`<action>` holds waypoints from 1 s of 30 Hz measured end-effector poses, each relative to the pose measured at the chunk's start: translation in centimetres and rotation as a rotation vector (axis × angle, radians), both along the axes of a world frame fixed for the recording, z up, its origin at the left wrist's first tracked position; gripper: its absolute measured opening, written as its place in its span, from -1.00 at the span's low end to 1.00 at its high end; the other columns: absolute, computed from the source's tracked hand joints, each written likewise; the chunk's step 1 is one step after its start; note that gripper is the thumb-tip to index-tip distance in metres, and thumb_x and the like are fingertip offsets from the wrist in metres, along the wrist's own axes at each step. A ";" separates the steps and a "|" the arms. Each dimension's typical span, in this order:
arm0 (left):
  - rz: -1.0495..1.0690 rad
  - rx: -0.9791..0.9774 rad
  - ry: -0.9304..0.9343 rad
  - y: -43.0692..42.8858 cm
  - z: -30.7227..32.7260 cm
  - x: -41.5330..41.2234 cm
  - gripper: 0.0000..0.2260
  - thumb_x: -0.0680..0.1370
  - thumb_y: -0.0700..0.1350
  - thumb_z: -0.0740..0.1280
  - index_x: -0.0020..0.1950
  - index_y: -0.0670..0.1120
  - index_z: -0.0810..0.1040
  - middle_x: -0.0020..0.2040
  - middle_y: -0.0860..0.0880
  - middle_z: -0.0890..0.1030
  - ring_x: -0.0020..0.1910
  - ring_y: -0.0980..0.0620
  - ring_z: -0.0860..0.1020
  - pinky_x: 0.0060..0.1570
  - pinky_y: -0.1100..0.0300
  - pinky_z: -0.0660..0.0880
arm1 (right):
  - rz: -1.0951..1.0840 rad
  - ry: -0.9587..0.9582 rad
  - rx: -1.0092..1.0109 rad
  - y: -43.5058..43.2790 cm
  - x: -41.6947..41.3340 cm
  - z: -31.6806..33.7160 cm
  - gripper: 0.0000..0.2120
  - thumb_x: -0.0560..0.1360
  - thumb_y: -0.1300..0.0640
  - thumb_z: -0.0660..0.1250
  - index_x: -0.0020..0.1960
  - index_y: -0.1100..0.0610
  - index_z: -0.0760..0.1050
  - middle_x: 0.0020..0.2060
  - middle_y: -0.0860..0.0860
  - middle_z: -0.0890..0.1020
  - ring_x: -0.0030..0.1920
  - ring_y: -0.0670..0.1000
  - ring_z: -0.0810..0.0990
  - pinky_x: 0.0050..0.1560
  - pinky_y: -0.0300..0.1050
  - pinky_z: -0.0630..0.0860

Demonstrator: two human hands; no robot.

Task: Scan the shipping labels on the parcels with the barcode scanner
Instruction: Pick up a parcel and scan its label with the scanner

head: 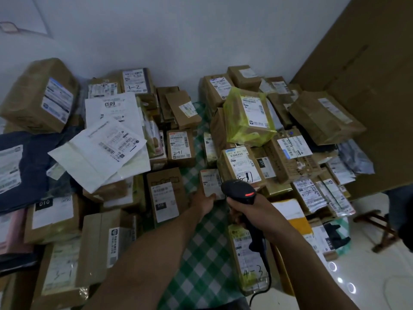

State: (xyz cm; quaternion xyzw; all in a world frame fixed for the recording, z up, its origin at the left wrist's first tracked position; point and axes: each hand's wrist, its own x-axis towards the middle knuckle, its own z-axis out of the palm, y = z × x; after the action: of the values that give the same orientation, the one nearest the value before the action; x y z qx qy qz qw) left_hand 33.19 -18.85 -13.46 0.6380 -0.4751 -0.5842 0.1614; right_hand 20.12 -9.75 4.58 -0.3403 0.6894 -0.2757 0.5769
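The left hand (204,199) reaches forward over a green-and-white checked cloth (201,253) that covers the surface, and its grip pinches the lower edge of a small parcel (210,183), tilting its white shipping label (209,179) up toward the camera. Just to the right, the right hand (252,212) has its grip wrapped tightly round the handle of a black barcode scanner (240,191). The scanner's head is just beside the small parcel's right edge, a red light glows on top of it, and a dark cable (266,267) trails down from the handle. Cardboard boxes and mailers are heaped on both sides of the cloth, most with labels facing up (several carry handwritten numbers). Among them are a box marked "2-41" (180,146) beyond the left hand, a parcel in a yellow bag (248,117) on the right heap, and white mailers (100,151) on the left heap. A large cardboard sheet (357,86) leans at the far right.
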 end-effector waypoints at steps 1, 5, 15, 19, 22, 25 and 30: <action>-0.020 -0.017 -0.025 0.2 0.4 0.1 -0.45 0.62 0.03 0.36 0.60 0.15 0.29 0.50 0.00 0.47 0.43 -0.10 0.47 0.45 -0.02 0.41 | 0.004 -0.002 -0.003 0.0 0.0 0.0 -0.82 0.55 0.01 0.49 0.02 0.11 0.64 -0.32 0.03 0.68 -0.34 -0.04 0.62 -0.30 -0.16 0.52; 0.049 -0.095 -0.012 1.5 1.7 1.4 -0.53 0.66 -0.15 0.33 0.56 -0.01 0.36 0.48 -0.05 0.49 0.43 -0.07 0.48 0.39 0.12 0.41 | 0.007 -0.034 -0.008 0.3 0.3 0.0 -0.80 0.55 0.01 0.49 0.05 0.12 0.63 -0.28 0.03 0.70 -0.31 -0.04 0.62 -0.26 -0.12 0.51; 0.458 -0.134 -0.352 8.4 -0.8 8.8 -0.15 0.53 0.02 0.48 0.67 -0.01 0.03 0.64 -0.12 0.12 0.57 -0.21 0.20 0.48 -0.13 0.33 | -0.021 -0.104 0.011 3.0 2.7 -1.1 -0.83 0.54 0.05 0.50 0.04 0.14 0.65 -0.26 0.02 0.70 -0.31 0.00 0.61 -0.24 -0.08 0.51; 0.498 -0.010 -0.304 8.4 -2.0 9.4 0.06 0.44 0.06 0.60 0.69 -0.04 -0.07 0.63 -0.15 0.15 0.58 -0.23 0.19 0.46 -0.13 0.33 | -0.024 -0.094 0.032 3.8 3.2 -1.8 -0.81 0.54 0.07 0.50 0.10 0.13 0.64 -0.23 0.04 0.71 -0.29 0.01 0.62 -0.25 -0.09 0.53; 0.555 0.067 -0.231 7.8 -3.1 9.9 0.14 0.29 0.06 0.69 0.67 0.00 0.04 0.57 -0.13 0.33 0.53 -0.22 0.32 0.44 -0.14 0.39 | -0.032 -0.100 0.028 4.1 3.3 -1.9 -0.79 0.54 0.07 0.50 0.11 0.14 0.64 -0.23 0.04 0.71 -0.29 0.01 0.63 -0.26 -0.10 0.53; 0.584 0.081 -0.156 7.6 -3.2 10.0 0.00 0.29 -0.07 0.70 0.59 -0.01 0.19 0.45 -0.11 0.49 0.43 -0.18 0.45 0.38 -0.08 0.46 | -0.046 -0.089 0.026 4.5 3.3 -2.0 -0.79 0.53 0.06 0.51 0.11 0.14 0.65 -0.22 0.05 0.71 -0.27 0.01 0.64 -0.25 -0.11 0.53; 0.500 0.122 -0.167 7.7 -3.2 10.0 0.07 0.33 -0.18 0.68 0.64 0.02 0.06 0.51 -0.19 0.37 0.48 -0.23 0.37 0.38 -0.10 0.41 | -0.039 -0.020 0.026 4.9 3.2 -1.8 -0.79 0.52 0.02 0.52 0.07 0.11 0.66 -0.21 0.03 0.74 -0.25 0.01 0.68 -0.21 -0.12 0.55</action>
State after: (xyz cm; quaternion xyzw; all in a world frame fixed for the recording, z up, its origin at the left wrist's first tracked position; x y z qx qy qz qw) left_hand 43.19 -11.11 -16.69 0.7899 -0.2785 -0.4991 0.2220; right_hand 23.28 -4.82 2.73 -0.3163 0.6936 -0.2815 0.5828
